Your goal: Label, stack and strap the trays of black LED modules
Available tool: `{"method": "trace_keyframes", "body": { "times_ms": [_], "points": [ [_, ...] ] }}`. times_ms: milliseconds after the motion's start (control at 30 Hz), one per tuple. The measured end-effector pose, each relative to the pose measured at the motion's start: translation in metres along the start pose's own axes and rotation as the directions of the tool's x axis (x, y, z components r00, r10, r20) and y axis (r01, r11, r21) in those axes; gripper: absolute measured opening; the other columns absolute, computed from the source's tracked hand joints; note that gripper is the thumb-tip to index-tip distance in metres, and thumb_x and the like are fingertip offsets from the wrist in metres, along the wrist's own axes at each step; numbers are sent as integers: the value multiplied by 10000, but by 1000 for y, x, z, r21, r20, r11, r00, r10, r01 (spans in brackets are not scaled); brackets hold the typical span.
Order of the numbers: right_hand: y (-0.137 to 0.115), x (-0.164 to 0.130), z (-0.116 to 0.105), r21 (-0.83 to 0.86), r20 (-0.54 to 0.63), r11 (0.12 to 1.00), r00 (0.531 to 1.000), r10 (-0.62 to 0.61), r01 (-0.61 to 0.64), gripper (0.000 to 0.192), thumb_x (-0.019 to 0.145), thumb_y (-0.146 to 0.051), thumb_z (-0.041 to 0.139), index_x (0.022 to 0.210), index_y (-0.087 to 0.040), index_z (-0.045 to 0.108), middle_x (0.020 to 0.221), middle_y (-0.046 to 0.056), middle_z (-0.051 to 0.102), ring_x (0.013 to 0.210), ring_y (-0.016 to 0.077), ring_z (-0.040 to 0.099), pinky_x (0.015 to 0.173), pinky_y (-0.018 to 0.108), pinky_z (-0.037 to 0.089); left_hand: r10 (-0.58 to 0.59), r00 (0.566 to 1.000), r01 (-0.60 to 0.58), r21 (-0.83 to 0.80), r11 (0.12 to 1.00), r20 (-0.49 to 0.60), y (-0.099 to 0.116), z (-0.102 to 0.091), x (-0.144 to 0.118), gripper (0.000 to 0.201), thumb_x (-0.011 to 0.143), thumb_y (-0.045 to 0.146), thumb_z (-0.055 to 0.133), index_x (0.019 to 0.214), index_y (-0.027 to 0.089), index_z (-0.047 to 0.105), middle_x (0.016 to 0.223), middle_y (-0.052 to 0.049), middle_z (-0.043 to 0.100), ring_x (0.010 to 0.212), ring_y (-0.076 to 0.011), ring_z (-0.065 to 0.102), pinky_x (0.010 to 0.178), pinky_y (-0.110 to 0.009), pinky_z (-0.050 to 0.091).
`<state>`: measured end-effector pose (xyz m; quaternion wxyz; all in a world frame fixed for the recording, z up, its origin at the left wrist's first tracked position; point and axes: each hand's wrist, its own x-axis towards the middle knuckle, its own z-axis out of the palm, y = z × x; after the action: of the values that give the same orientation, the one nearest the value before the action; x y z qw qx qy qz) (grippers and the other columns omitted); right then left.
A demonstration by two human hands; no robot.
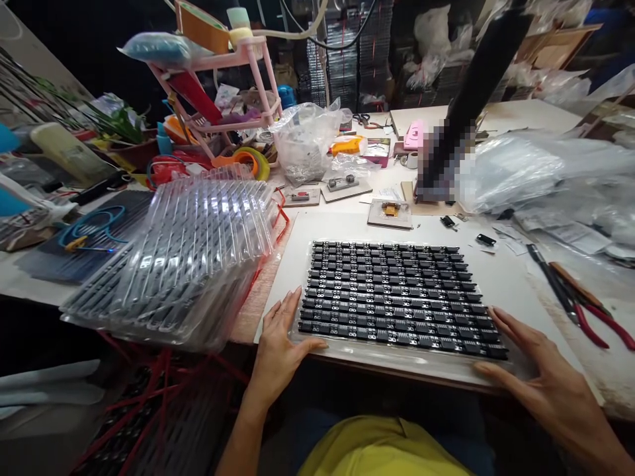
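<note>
A clear plastic tray (387, 357) lies on the white board at the table's front edge, filled with rows of small black parts (391, 297) with metal pins or contacts. My left hand (282, 344) grips its left side, the thumb over the near rim and the fingers along the side. At the opposite end, my right hand (546, 363) holds the near right corner, thumb on the front rim and fingers up the right edge. The undersides of both hands are hidden.
Left of the board stands a pile of similar clear trays (193, 258). Red-handled pliers (590, 311) lie at the right. Behind are small wooden blocks with metal fittings (390, 213), plastic bags (526, 165), a pink rack (253, 66) and a dark upright post (476, 86).
</note>
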<state>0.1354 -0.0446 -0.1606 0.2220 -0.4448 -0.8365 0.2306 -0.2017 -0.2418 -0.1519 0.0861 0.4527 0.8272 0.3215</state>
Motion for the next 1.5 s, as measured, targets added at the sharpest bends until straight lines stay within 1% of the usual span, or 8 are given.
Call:
{"method": "trace_keyframes", "body": {
  "times_ms": [133,200,300,433,800,1133,1367,1500],
  "points": [
    [3,0,1,-22,-5,999,1000,-30,30,719,746,-537,641,1392,-370,373,1351,50,513,1215,283,504,536,277,585,58,998,-59,68,996,20,-1,-1,0,862,701,447,729,1431,296,297,1404,-71,470,1305,-280,407,1072,-458,355],
    [5,1,2,-40,-12,997,998,-64,63,717,756,-532,637,1397,-360,366,1352,53,513,1212,283,507,749,346,592,108,994,-111,95,989,30,-1,-1,0,855,728,463,699,1442,291,261,1414,-84,455,1315,-282,394,1076,-468,341],
    [8,0,2,-35,-13,996,997,-82,81,723,760,-537,635,1399,-327,371,1354,61,505,1202,294,512,1016,456,449,165,984,-173,137,975,68,1,-2,0,833,780,479,638,1459,279,201,1431,-97,424,1339,-278,357,1084,-477,316],
    [7,0,2,-12,-10,995,995,-96,96,722,772,-531,629,1401,-279,381,1348,74,501,1212,306,490,1011,481,434,158,980,-179,195,964,117,3,-2,2,837,800,502,600,1471,271,156,1453,-108,382,1359,-288,315,1078,-484,309],
    [6,0,3,9,-74,980,978,-197,198,696,801,-436,643,1415,-262,364,1329,89,511,1191,293,501,1026,484,416,225,968,-246,232,941,114,-1,3,7,921,772,584,582,1485,267,92,1494,-137,327,1364,-312,310,1060,-507,311],
    [0,2,5,-11,-168,973,959,-227,229,706,782,-416,673,1405,-254,384,1281,95,548,1160,267,526,1004,445,452,121,990,-130,139,982,68,-6,4,13,926,710,615,626,1456,207,260,1441,-149,409,1331,-314,366,1085,-503,309],
    [-1,1,6,-4,-203,978,958,-204,207,751,756,-430,692,1414,-253,376,1256,99,567,1142,266,528,975,439,477,111,990,-123,150,981,82,-8,4,16,906,721,625,598,1451,196,277,1432,-161,417,1331,-332,362,1086,-536,296],
    [-1,1,5,-1,-212,976,953,-215,220,781,746,-430,703,1425,-251,361,1247,103,571,1135,266,530,970,437,480,171,981,-185,177,967,93,-9,4,16,867,751,617,565,1460,231,249,1451,-144,395,1333,-333,358,1081,-546,299]
  ]
}}
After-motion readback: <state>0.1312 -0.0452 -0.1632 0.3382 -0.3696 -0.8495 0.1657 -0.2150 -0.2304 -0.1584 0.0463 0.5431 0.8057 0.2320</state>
